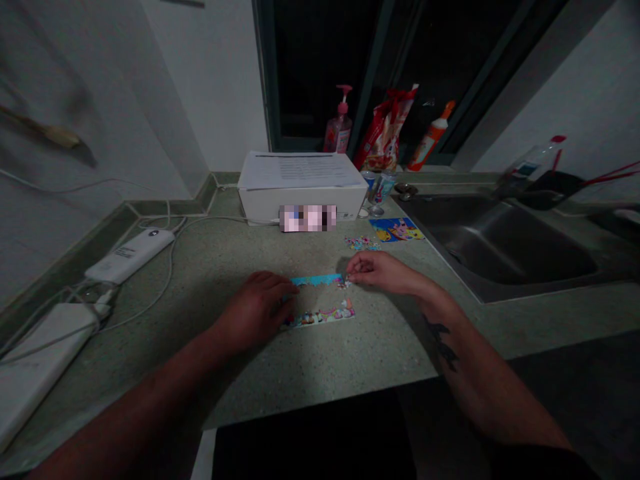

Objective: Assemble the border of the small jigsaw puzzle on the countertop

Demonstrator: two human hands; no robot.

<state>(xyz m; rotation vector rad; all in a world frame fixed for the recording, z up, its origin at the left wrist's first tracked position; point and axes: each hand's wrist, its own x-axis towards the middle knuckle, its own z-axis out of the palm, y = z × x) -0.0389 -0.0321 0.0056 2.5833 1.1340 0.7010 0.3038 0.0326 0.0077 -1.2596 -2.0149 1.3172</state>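
On a speckled green stone countertop (280, 373) lies a partly built jigsaw puzzle (320, 319), with a blue top strip and a colourful bottom strip around a bare gap. My left hand (255, 310) rests palm down at its left end, fingertips on the blue strip; I cannot tell whether they hold anything. My right hand (380, 272) reaches in from the right, thumb and forefinger pinched on what looks like a small jigsaw piece (347, 278) at the strip's right end. Further back lie a small heap of loose pieces (361, 243) and a colourful picture card (397, 230).
A white box (303, 200) topped with printed paper stands at the back. White power banks (129, 257) and cables lie at left. A steel sink (500, 243) is set in at right. Behind stand a pink pump bottle (340, 127), a red bag (385, 130), and an orange-capped bottle (433, 137).
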